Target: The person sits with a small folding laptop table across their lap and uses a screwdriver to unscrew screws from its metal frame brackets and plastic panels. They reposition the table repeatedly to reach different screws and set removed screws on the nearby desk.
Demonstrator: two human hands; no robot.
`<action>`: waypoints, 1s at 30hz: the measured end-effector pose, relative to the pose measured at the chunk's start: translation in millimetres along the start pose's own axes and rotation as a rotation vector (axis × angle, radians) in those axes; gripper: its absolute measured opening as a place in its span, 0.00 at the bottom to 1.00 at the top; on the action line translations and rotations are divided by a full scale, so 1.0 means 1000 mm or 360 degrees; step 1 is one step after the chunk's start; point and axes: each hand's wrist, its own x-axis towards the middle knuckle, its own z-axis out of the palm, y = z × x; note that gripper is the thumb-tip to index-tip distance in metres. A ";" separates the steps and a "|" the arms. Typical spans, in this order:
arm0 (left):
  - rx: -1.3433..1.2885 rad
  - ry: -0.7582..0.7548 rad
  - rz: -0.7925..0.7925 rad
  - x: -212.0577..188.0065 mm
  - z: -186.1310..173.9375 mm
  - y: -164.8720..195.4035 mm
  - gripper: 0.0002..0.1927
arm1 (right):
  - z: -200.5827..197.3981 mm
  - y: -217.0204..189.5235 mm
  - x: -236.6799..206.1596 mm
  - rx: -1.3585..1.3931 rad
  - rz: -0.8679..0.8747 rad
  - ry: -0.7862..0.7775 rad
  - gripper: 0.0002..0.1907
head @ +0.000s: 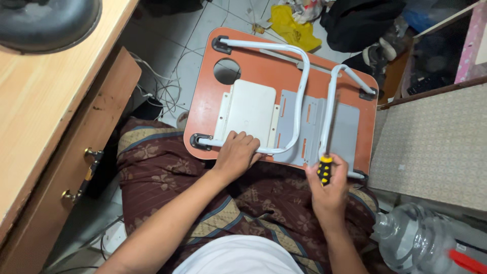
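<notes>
Person's lap under brown patterned cloth (pixel 167 177), folding table (pixel 208 106) lying upside down across the knees, orange underside up. Left hand (pixel 235 155) curled closed over the near white leg tube (pixel 303 96), fingers wrapped around it next to the black hinge bracket (pixel 199 141). Right hand (pixel 331 189) closed round the yellow-and-black handle of a screwdriver (pixel 325 152), shaft pointing away along the second white leg (pixel 332 101); can't tell exactly where the tip sits. Between the legs: white plastic panel (pixel 251 111) and grey metal plate (pixel 317 127) fixed to the underside, round cutout (pixel 227 71) further up. Clear water jug (pixel 421 241) near the right elbow. Wooden desk with drawer (pixel 76 127) on the left. Beyond the table: tiled floor, tangle of cables (pixel 165 86), yellow bag (pixel 291 25), dark clothes (pixel 360 20).
</notes>
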 end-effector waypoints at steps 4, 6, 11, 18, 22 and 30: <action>-0.0235 0.0104 -0.0163 -0.005 -0.009 -0.009 0.10 | 0.013 0.029 0.012 -0.0632 -0.0474 0.0348 0.23; -0.0457 0.0419 -0.0210 -0.016 -0.019 -0.016 0.08 | 0.012 0.043 0.012 -0.0675 -0.0451 0.0322 0.22; -0.1450 0.0878 -0.1247 -0.047 -0.067 -0.047 0.04 | 0.001 0.063 0.009 -0.0907 -0.0434 0.0171 0.23; -0.2096 0.1105 -0.0730 -0.058 -0.086 -0.057 0.13 | -0.049 0.069 0.008 -0.0612 0.0154 0.0335 0.17; -0.2047 0.1054 -0.0717 -0.060 -0.090 -0.049 0.14 | -0.141 0.089 0.019 -0.0227 -0.0127 0.0786 0.22; -0.1900 0.0965 -0.0778 -0.061 -0.099 -0.033 0.15 | -0.259 0.172 0.051 0.0868 -0.0058 0.0853 0.09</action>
